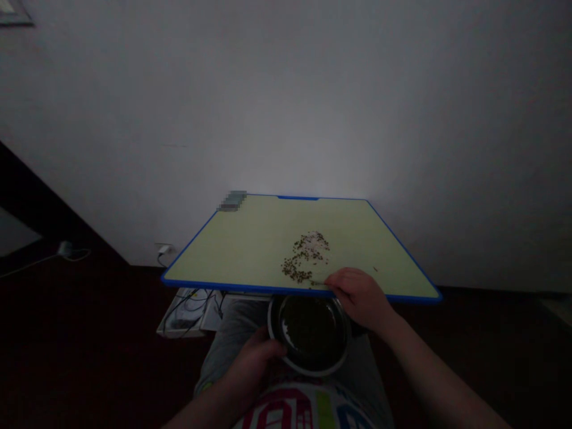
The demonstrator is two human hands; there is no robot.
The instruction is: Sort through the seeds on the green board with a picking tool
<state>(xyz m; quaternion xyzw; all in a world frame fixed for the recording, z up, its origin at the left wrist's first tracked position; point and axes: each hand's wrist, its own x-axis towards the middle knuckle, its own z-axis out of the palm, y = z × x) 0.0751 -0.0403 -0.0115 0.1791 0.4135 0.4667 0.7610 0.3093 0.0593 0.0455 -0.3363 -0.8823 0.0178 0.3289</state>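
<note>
My left hand (263, 353) grips the left rim of a round metal bowl (342, 351), thumb over the edge. Dark contents (308, 325) fill part of the bowl, too dim to make out. The bowl sits over my lap, just below the table's front edge. Above it, my right hand (357, 292) rests at that edge with its fingers closed together. A thin, light tool (317, 282) seems to stick out from them towards small dark brown pieces (297, 271), like beans or seeds. Farther back lie more such pieces mixed with a pale scatter (313, 241).
The pale yellow table (241, 250) has a blue rim and stands against a white wall (286, 107). A blurred object (232, 201) lies at its back left corner. Below left is a white box (183, 328) with cables; a plug (164, 249) sits in the wall.
</note>
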